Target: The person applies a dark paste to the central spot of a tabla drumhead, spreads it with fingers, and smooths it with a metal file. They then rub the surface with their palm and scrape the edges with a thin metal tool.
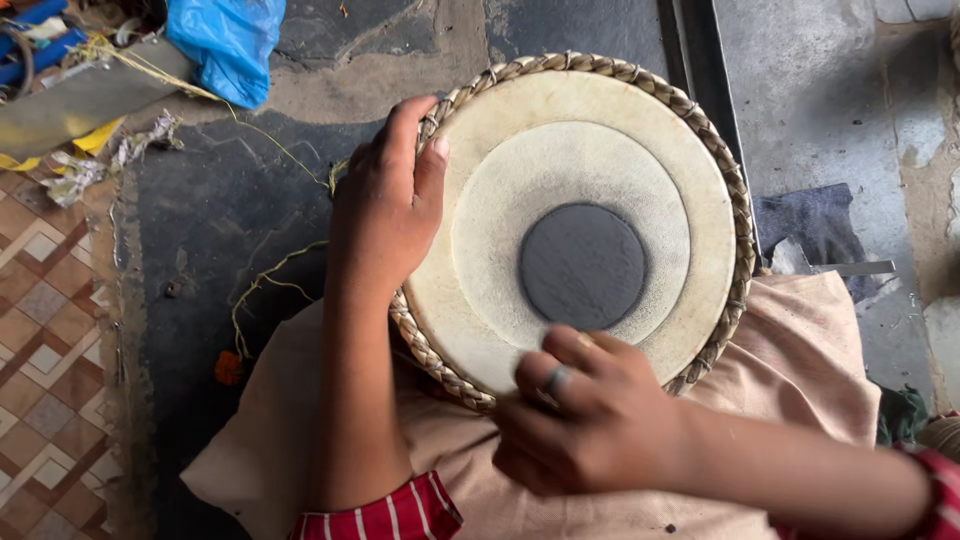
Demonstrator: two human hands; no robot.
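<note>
**A:** Drum [585,225], a round hand drum with a pale skin head, a dark centre patch [583,266] and a braided rim [735,215], lies head-up on the person's lap, over a beige cloth [810,350]. What frames it, left to right?

**B:** Far left, patterned floor tiles [40,380]; at ten o'clock, scraps of yellow string [150,70] and a blue plastic bag [228,40] on the dark stone floor [220,220]. Then the left hand [385,205], its grip clamped on the rim at about nine o'clock, thumb hooked over the edge onto the skin.

**A:** And the right hand?

**B:** The right hand [585,420] comes in at six o'clock, fingers curled together and pressed on the pale skin just inside the rim; a ring shows on one finger. Whether anything is pinched under the fingertips cannot be told.

**A:** Which hand is nearer the dark patch?

**B:** The right. The patch lies toward twelve o'clock from its knuckles, near but not touching. The drum is round, so no long axis. Nothing stands between them.

**A:** Further right?

**B:** A dark rag [815,225] and a flat metal piece [850,268] on the floor at three o'clock, apart from the drum.
</note>
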